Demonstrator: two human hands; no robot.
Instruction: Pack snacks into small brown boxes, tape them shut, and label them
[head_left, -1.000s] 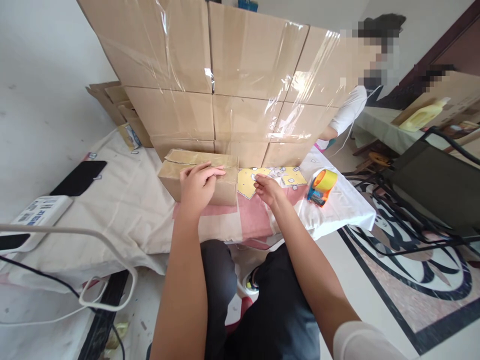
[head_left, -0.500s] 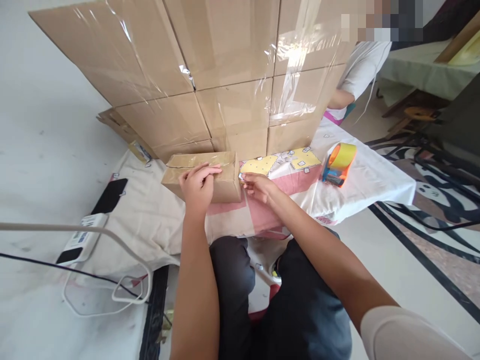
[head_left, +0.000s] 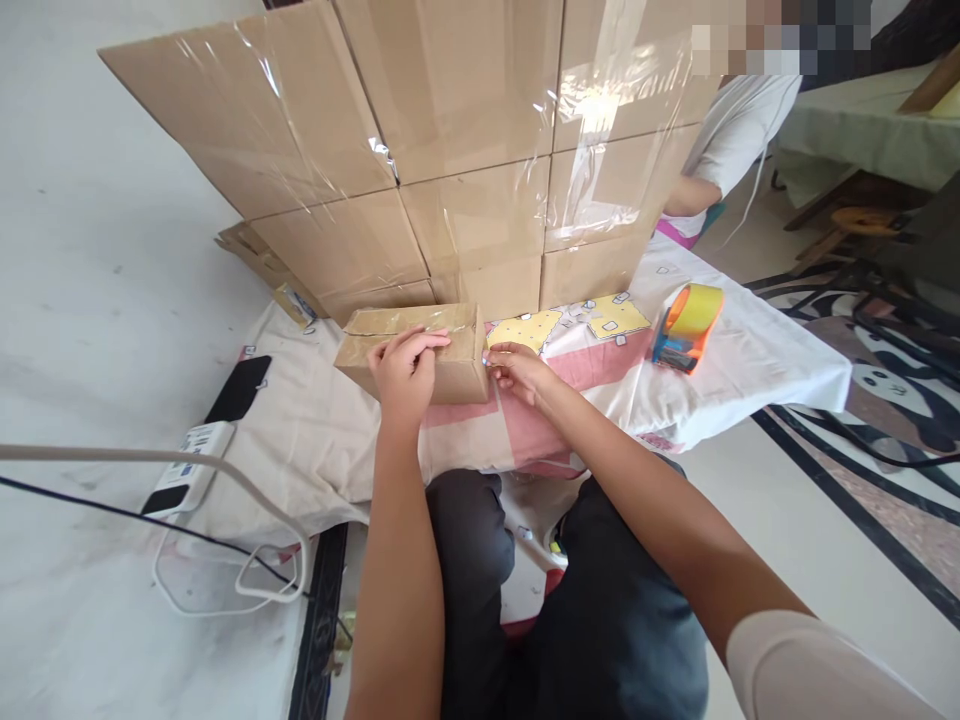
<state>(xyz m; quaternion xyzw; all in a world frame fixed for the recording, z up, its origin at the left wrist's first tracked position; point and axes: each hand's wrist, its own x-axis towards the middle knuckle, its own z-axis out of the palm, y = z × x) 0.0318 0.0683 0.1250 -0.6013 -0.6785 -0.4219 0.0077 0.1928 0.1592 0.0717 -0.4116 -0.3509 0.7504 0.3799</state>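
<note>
A small brown cardboard box (head_left: 461, 365) with clear tape along its top lies on the cloth-covered table. My left hand (head_left: 405, 370) is laid over its front top edge, fingers bent across the top, holding it in place. At the box's right end, my right hand (head_left: 517, 370) is closed in a pinch, fingertips against or very near the corner. A tiny whitish bit shows at those fingertips, too small to name. To the right, an orange and blue tape dispenser (head_left: 686, 330) with a yellow roll stands on the cloth.
A tall stack of taped cardboard boxes (head_left: 472, 220) rises right behind the small box. A black phone (head_left: 238, 388) and a white power strip (head_left: 191, 465) lie at the left by the wall. A white cable (head_left: 247, 480) hangs there. Another person's arm (head_left: 694, 195) shows behind the stack.
The whole view has shifted slightly, so things appear a little further right. Both hands keep nearly the same place on and beside the small box.
</note>
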